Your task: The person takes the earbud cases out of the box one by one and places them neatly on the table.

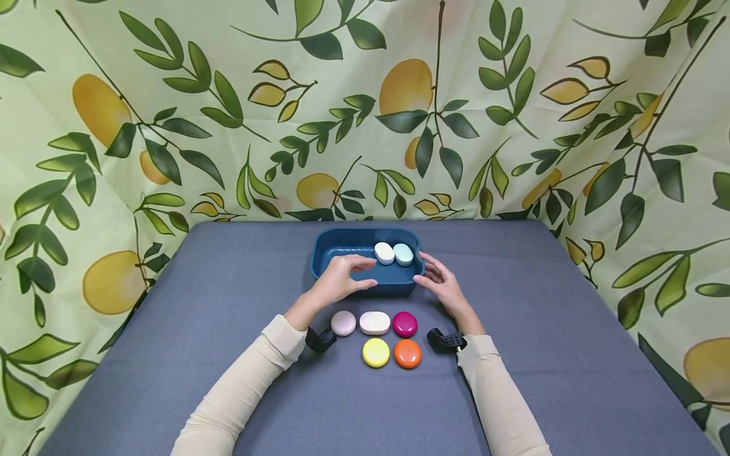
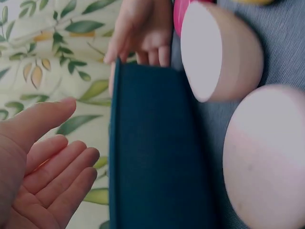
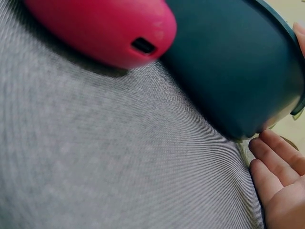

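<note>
Blue bin: here it sits, this tub (image 1: 393,288), near the cloth's twelve o'clock edge; take its middle as the clock's centre, seen from the head camera.
Left hand: up over the bin at eight o'clock, this hand (image 1: 342,278) shows thumb and fingers wide apart, nothing between them!
Right hand: around at half past three, this one (image 1: 445,288) has its fingertips touching the bin's end, the thumb by the rim; whether it bears any weight, one cannot tell.
Inside the bin: a white puck (image 1: 384,253) at two o'clock, a pale blue puck (image 1: 403,254) just beside it towards three.
Front row: lilac puck (image 1: 343,323) at seven, white oval (image 1: 374,323) at six, magenta puck (image 1: 405,324) at five, a dark slot in its side.
Second row: yellow puck (image 1: 376,353) at six, orange puck (image 1: 407,353) at five.
Cloth: grey-blue fabric (image 1: 256,392) beneath everything.
</note>
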The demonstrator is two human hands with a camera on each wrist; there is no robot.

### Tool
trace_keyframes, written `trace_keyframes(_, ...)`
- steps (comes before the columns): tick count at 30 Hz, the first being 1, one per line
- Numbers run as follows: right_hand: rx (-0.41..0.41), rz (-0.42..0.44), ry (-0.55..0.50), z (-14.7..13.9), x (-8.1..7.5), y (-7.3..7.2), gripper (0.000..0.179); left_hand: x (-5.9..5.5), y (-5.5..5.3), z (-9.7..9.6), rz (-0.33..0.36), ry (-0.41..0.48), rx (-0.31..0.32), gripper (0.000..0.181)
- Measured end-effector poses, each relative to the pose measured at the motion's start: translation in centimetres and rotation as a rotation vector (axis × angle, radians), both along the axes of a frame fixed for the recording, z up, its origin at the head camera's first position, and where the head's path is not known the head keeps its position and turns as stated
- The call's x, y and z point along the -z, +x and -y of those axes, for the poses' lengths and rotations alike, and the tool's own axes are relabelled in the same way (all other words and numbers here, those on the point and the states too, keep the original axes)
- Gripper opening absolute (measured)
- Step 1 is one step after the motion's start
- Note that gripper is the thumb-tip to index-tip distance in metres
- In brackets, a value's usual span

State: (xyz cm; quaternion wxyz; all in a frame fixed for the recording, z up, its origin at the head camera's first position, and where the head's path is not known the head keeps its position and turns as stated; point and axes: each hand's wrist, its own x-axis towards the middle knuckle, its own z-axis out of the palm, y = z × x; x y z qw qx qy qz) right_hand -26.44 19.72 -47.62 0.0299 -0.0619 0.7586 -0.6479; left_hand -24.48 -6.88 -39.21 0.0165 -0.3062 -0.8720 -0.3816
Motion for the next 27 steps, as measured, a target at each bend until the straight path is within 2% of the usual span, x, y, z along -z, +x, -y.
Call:
trace_keyframes(6,0.004,0.009,0.004,0.0,0.0,0.0,0.062,0.5,-2.6,-0.8,0.052,-0.014,-0.084,0.048)
trace_keyframes(13,-0.011,-0.043,-0.013,0.0,0.0,0.1,0.062,1.3,-4.9,-2.4,0.139,0.038,-0.139,0.049)
trace_keyframes(21,-0.004,-0.016,-0.007,0.0,-0.2,0.2,0.062,2.3,-6.5,-3.7,0.197,0.025,-0.256,0.051)
trace_keyframes(27,-0.018,-0.025,-0.007,0.4,-1.9,1.1,0.062,2.8,-7.4,-4.3,0.253,-0.035,-0.343,0.057)
